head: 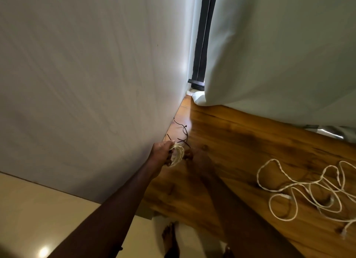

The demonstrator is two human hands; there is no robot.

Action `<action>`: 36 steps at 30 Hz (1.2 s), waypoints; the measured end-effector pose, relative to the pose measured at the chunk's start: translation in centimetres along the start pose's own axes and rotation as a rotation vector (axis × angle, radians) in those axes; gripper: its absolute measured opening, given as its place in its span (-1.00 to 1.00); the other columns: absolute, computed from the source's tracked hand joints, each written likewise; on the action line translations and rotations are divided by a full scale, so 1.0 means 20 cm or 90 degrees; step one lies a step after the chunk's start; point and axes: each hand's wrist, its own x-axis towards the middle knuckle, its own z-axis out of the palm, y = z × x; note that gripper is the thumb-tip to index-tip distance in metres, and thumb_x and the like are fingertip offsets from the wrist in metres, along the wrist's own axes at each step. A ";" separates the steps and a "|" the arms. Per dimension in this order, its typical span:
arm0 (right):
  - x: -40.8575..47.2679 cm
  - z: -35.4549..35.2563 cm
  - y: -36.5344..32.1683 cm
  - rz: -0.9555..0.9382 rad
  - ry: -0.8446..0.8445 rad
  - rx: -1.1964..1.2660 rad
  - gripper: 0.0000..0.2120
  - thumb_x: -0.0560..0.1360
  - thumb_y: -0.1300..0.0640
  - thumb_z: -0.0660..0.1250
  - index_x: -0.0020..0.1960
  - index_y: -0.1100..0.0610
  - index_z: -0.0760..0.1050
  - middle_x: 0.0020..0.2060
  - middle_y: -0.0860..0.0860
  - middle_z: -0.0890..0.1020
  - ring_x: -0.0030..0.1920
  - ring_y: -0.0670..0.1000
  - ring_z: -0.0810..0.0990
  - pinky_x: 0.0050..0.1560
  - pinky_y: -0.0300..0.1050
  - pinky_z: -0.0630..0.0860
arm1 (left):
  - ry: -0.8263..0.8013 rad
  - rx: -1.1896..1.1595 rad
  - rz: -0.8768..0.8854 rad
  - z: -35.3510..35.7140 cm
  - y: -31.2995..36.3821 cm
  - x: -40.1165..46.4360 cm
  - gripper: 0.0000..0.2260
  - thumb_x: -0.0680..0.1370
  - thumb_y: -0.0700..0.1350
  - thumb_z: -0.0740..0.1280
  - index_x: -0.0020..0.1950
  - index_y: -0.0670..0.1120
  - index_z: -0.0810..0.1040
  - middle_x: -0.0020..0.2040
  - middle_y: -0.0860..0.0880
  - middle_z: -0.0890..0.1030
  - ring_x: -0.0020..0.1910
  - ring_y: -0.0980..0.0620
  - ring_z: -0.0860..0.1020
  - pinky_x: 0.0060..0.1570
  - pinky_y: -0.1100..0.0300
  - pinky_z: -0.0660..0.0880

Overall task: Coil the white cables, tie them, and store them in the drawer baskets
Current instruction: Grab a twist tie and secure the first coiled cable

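My left hand (161, 153) is stretched out over the wooden table (231, 142) and holds a small coil of white cable (178, 154) against the left wall. My right hand (194, 154) reaches forward beside the coil, its fingers at the dark thin ties (183, 136) lying near the wall; it is blurred, so its grip is unclear. A long loose white cable (308, 188) lies tangled on the table at the right.
A white wall (86, 84) borders the table on the left. White curtains (279, 55) hang at the back right beside a dark frame (202, 45). Bare feet (169, 238) stand on pale floor tiles below the table's edge.
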 end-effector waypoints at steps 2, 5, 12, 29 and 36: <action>0.00 0.02 -0.02 -0.028 0.003 -0.067 -0.77 0.59 0.17 0.29 0.14 -0.06 0.63 0.06 -0.03 0.69 0.04 0.04 0.65 0.09 -0.04 0.59 | 0.000 -0.006 -0.008 -0.01 -0.01 0.01 -0.74 0.60 -0.10 0.27 -0.30 -0.08 0.47 -0.51 0.02 0.33 -0.60 0.10 0.23 -0.53 0.31 0.21; 0.01 0.06 -0.02 -0.023 0.029 -0.129 -0.76 0.58 0.18 0.30 0.13 -0.08 0.64 0.06 -0.05 0.69 0.01 0.02 0.65 0.08 -0.02 0.60 | -0.010 -0.014 -0.017 -0.03 -0.02 0.01 -0.73 0.60 -0.11 0.25 -0.31 -0.08 0.44 -0.57 0.06 0.34 -0.62 0.11 0.23 -0.54 0.32 0.19; 0.01 0.09 0.04 -0.021 0.053 -0.178 -0.82 0.59 0.14 0.28 0.12 0.01 0.62 0.10 0.05 0.62 0.08 0.11 0.62 0.08 -0.05 0.51 | -0.011 -0.027 -0.020 -0.06 -0.02 0.03 -0.69 0.61 -0.12 0.24 -0.34 -0.07 0.39 -0.57 0.06 0.28 -0.63 0.12 0.18 -0.57 0.34 0.17; -0.29 -0.35 0.30 0.014 0.306 0.310 -0.90 0.62 0.10 0.32 -0.06 -0.05 0.54 -0.18 -0.03 0.61 -0.18 -0.11 0.57 -0.18 -0.23 0.44 | -0.208 -0.053 0.047 0.44 0.27 -0.07 -0.67 0.67 -0.08 0.15 -0.25 -0.14 0.50 -0.52 0.04 0.47 -0.61 0.16 0.43 -0.54 0.32 0.36; -0.56 -0.80 0.32 -0.006 0.453 0.484 -0.88 0.63 0.12 0.28 0.00 0.15 0.55 -0.22 0.05 0.63 -0.22 -0.07 0.62 -0.10 -0.24 0.55 | -0.260 -0.087 -0.010 0.85 0.34 -0.09 -0.69 0.61 -0.02 0.25 -0.28 -0.15 0.41 -0.62 0.06 0.30 -0.66 0.12 0.23 -0.48 0.23 0.28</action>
